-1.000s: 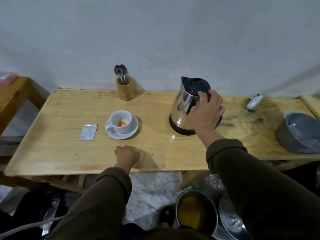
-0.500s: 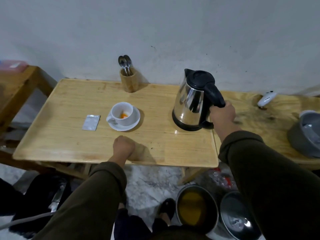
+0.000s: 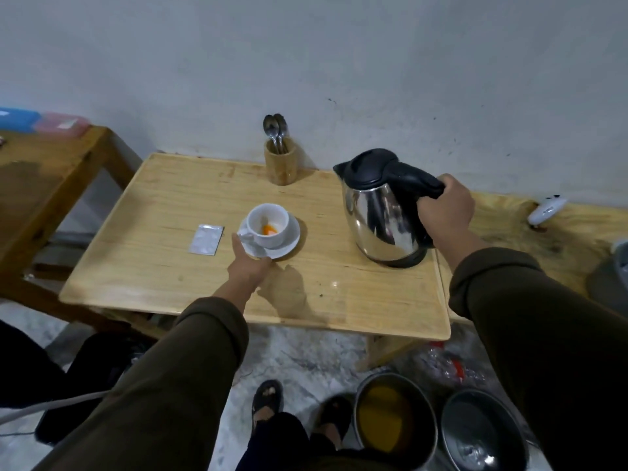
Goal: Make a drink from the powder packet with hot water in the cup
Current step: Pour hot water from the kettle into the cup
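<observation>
Right hand (image 3: 445, 212) fingers clamp the kettle (image 3: 384, 212) handle; left hand (image 3: 249, 263) fingers spread at the saucer (image 3: 289, 244) rim.

White cup (image 3: 268, 225): upright on white saucer (image 3: 282, 248), handle toward near-left, orange powder in bottom. Silver packet (image 3: 206, 239): flat on counter (image 3: 163, 266), just left of saucer, apart from it. Steel kettle (image 3: 385, 212): black lid shut, spout pointing left, black handle to right, base at counter surface, well right of cup.
</observation>
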